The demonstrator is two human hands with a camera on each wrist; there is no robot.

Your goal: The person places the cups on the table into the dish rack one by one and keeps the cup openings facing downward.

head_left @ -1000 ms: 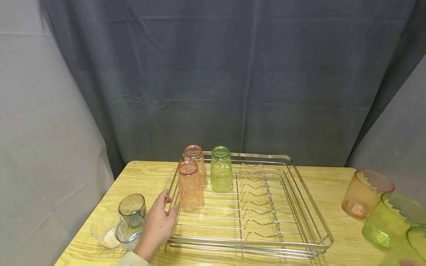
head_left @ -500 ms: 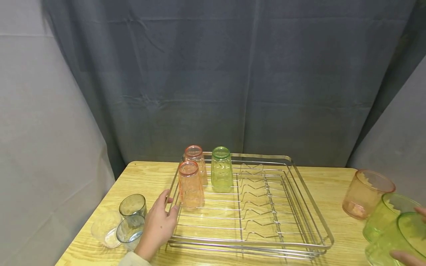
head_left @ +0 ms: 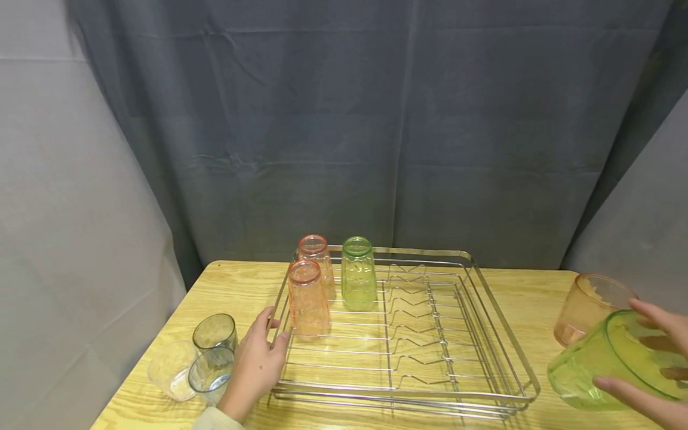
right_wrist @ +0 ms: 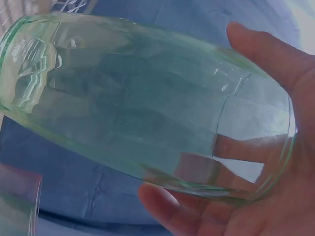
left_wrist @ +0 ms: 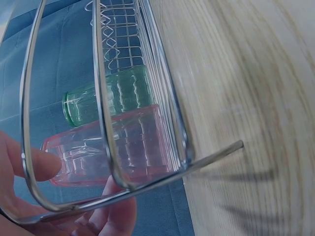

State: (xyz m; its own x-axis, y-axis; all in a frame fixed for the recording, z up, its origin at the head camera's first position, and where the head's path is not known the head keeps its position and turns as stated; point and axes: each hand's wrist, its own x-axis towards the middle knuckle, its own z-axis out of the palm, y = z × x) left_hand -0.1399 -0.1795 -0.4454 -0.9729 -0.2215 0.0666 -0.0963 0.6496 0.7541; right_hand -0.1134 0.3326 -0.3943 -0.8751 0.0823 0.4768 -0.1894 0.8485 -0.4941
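Observation:
My left hand (head_left: pixel 255 361) grips the left rim of a wire dish rack (head_left: pixel 419 393); in the left wrist view its fingers (left_wrist: pixel 118 211) curl around the rack's bars. My right hand (head_left: pixel 669 327) holds a green tumbler (head_left: pixel 586 373) at the right, tilted with its base toward the rack. Around its rim end, the thumb and fingers (right_wrist: pixel 162 201) spread on opposite sides in the right wrist view. Upside down in the rack's left part stand an orange tumbler (head_left: pixel 308 304), a pinkish one (head_left: pixel 322 263) behind it and a green one (head_left: pixel 358 280).
Beside the held tumbler stands an orange tumbler (head_left: pixel 572 310), partly covered by it. Left of the rack are a brownish glass (head_left: pixel 215 331), a bluish glass (head_left: pixel 206 379) and a clear glass (head_left: pixel 169 370). Wire dividers (head_left: pixel 416 325) run along the rack's right part.
The right hand has come in from the right edge with the green tumbler, moving it leftward and tilting it. Another green tumbler is now hidden or merged behind it. The left hand stays put.

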